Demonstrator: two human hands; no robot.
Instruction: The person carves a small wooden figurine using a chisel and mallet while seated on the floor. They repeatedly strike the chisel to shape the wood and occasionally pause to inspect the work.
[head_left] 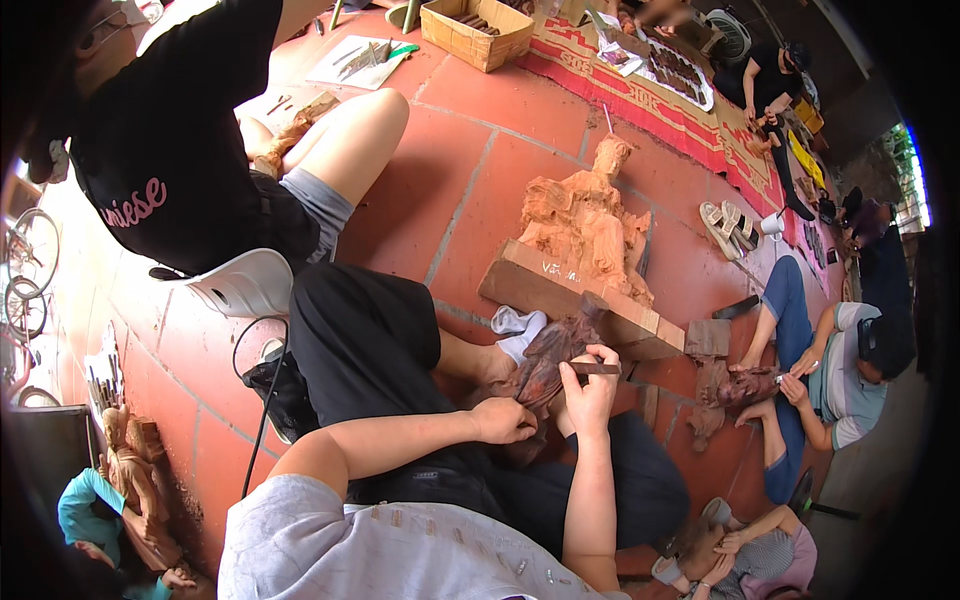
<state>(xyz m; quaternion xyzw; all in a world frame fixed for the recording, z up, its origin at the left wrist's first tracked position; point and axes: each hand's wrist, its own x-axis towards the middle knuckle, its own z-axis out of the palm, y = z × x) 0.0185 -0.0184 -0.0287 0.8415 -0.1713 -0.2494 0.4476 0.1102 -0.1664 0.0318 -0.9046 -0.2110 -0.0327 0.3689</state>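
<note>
A dark reddish-brown wood carving [548, 360] lies tilted between my legs, by my bare foot. My left hand [505, 420] is closed on its lower left side, the fingers curled against the wood. Over the right side of the carving, my right hand [588, 395] pinches a short dark brown stick-like tool [597, 369]. The tool's working end cannot be made out. Just beyond stands a larger, pale orange wooden figure [590, 215] on a thick wooden base [560, 275].
A person in black sits on a white stool [245, 285] at the left. Far off are a woven basket [478, 35] and a red patterned mat [640, 85]. Sandals [728, 228] lie to the right, near another person holding a dark carving [750, 388]. A carved figure [135, 470] stands lower left.
</note>
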